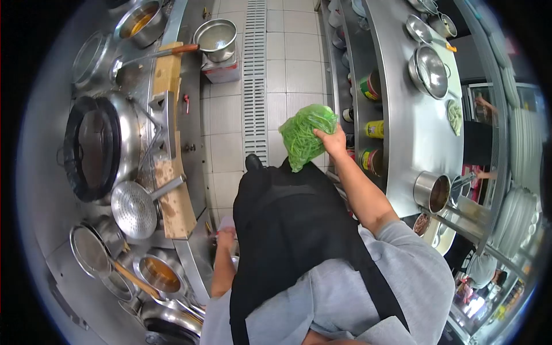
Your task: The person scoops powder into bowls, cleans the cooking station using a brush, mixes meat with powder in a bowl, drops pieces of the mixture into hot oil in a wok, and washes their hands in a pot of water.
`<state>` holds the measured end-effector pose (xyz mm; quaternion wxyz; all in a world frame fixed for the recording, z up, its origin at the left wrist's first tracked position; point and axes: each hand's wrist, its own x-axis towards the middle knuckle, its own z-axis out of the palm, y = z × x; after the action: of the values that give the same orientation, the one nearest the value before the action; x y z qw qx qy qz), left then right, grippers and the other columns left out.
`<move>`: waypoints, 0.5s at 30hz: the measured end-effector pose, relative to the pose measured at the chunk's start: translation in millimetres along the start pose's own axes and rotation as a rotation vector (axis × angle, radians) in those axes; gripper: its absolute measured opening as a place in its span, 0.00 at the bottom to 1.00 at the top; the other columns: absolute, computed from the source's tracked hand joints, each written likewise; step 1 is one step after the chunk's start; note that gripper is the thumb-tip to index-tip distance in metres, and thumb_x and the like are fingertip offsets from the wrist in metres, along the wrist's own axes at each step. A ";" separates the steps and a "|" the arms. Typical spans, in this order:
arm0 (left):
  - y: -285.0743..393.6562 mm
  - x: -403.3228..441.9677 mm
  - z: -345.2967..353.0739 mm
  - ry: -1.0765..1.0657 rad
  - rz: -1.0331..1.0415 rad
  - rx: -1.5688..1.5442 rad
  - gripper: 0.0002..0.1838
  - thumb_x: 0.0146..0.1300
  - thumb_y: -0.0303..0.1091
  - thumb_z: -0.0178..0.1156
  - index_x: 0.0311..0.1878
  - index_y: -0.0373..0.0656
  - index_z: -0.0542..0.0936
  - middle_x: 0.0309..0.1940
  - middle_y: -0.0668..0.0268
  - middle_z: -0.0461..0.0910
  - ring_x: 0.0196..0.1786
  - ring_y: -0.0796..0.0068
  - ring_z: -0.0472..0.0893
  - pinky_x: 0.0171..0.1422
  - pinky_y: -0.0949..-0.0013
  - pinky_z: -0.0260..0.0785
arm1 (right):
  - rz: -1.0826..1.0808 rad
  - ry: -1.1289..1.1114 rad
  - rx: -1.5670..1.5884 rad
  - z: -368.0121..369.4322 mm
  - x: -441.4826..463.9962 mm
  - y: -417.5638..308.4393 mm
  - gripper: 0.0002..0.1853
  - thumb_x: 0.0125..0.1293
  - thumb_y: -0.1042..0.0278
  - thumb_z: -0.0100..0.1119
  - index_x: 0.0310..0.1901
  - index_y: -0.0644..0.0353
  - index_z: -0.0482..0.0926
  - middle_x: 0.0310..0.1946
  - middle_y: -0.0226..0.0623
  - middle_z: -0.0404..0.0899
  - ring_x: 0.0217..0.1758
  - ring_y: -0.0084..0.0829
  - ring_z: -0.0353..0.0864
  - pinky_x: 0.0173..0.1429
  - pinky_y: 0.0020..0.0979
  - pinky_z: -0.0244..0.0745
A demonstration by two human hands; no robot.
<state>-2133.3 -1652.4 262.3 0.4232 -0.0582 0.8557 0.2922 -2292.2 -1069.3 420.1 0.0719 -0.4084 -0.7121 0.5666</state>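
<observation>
Above the tiled floor in front of my dark apron, my right hand (pixel 332 142) grips a clear plastic bag of green vegetables (pixel 307 135). Thin green strands show through the plastic, but their exact kind is unclear. Low at my left side is my left hand (pixel 226 237), close to the edge of the stove counter. A pale pinkish thing (pixel 226 222) lies right beside it. The fingers of that hand are mostly hidden, so whether it holds anything cannot be made out.
On the left stove stand a large wok (pixel 95 149), a perforated skimmer (pixel 134 210) and a pot of orange liquid (pixel 160 274). A steel pot (pixel 216 39) sits low by the floor drain (pixel 255 86). Bowls (pixel 430 72) and a saucepan (pixel 431 191) occupy the right counter.
</observation>
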 end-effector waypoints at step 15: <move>376.6 95.0 -184.7 0.149 -0.186 -0.129 0.15 0.67 0.37 0.68 0.52 0.37 0.83 0.42 0.64 0.86 0.45 0.75 0.83 0.54 0.70 0.74 | 0.183 0.585 0.869 -41.3 388.0 -18.8 0.31 0.63 0.70 0.71 0.67 0.63 0.72 0.62 0.45 0.78 0.62 0.41 0.80 0.66 0.40 0.76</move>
<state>-2451.8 -1430.1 447.1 0.3793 -0.1859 0.8551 0.3007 -2532.8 -781.6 311.0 0.3805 -0.5423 -0.3234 0.6757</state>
